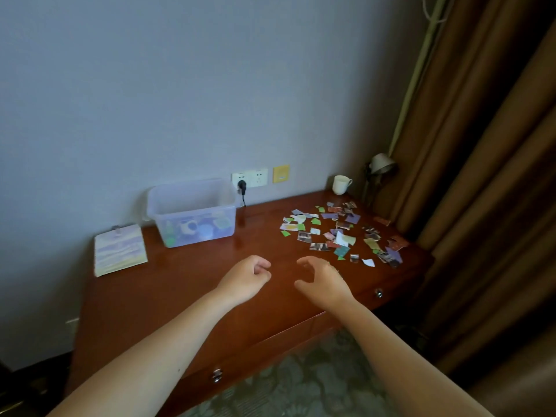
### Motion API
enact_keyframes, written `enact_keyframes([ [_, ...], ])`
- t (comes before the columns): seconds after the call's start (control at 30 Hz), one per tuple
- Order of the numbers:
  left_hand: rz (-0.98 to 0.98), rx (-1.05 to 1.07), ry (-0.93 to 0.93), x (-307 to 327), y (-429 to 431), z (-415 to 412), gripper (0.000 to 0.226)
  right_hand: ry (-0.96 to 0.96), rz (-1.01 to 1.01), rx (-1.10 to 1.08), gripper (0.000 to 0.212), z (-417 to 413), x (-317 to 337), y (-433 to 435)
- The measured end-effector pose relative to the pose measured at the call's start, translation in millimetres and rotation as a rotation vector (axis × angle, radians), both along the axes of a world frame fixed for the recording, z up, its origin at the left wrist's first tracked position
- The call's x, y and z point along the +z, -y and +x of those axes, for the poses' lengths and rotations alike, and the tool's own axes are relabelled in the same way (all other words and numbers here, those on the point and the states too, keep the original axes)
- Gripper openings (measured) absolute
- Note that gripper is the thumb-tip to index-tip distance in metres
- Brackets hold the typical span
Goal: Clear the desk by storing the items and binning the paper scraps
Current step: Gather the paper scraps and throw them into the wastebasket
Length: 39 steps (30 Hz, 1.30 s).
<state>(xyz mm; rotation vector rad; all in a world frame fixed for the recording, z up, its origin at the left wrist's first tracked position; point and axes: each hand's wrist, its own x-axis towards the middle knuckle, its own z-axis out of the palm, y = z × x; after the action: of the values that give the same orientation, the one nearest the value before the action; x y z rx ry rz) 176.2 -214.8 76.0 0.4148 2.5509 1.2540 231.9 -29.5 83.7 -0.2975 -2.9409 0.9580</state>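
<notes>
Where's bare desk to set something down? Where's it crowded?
Bare: the desk between the clear bin and the paper scraps; also the front-left stretch between the notebook and the left hand. Crowded: the right end, scraps spread forward from the mug.
</notes>
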Motion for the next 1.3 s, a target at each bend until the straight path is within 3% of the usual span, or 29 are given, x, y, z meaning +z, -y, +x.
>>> enact_keyframes([
  [0.37, -0.077, -0.121, 0.005, -22, -111, -37, 0.026, 0.022, -0.075, -0.117, 0.051, -24, -34, -103],
  [0.8, -0.126, -0.250, 0.178, -117, -224, -149, 0.029, 0.232, -0.125, -0.218, 0.051, -111, -108, -199],
  [1.3, -0.253, -0.208, 0.234, -181, -259, -207, 0.044, 0.435, -0.104, -0.159, 0.049, -174, -171, -229],
])
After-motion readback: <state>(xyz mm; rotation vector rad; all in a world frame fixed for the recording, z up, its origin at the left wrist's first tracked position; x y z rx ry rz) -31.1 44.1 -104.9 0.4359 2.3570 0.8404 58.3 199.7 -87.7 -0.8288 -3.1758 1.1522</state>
